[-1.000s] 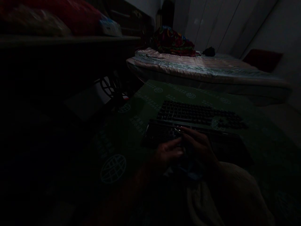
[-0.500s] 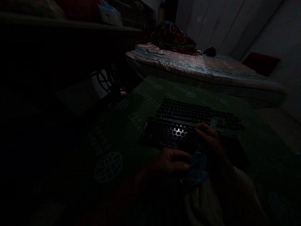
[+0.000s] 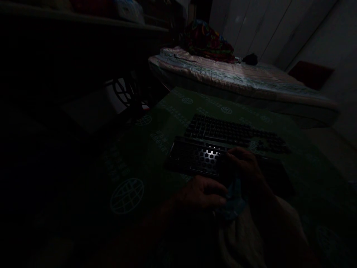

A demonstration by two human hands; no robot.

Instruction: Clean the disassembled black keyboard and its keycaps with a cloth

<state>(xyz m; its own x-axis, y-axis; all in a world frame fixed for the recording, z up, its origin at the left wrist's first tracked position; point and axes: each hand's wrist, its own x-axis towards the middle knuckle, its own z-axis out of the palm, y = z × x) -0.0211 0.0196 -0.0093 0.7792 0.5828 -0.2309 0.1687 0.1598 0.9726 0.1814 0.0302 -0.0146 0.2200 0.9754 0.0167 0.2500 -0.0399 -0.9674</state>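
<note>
The room is very dark. A bare keyboard frame (image 3: 195, 158) with empty key sockets lies on a green mat (image 3: 145, 149) printed with globe marks. Just behind it sit rows of loose black keycaps (image 3: 231, 132). My right hand (image 3: 245, 167) rests on the frame's middle, fingers curled down onto it. My left hand (image 3: 202, 193) lies at the frame's near edge, fingers pinched on a small blue cloth (image 3: 232, 201) that bunches between the two hands.
A low mattress (image 3: 240, 80) with a striped sheet lies beyond the mat, with a colourful bundle of cloth (image 3: 209, 41) and a small dark object (image 3: 249, 58) on it. A dark shelf or table (image 3: 83, 22) looms at the left. A pale wall stands behind.
My right hand slid from the frame's centre to the right, which uncovered the shiny sockets. My left hand drew back toward me with the blue cloth. The view tilted down a little.
</note>
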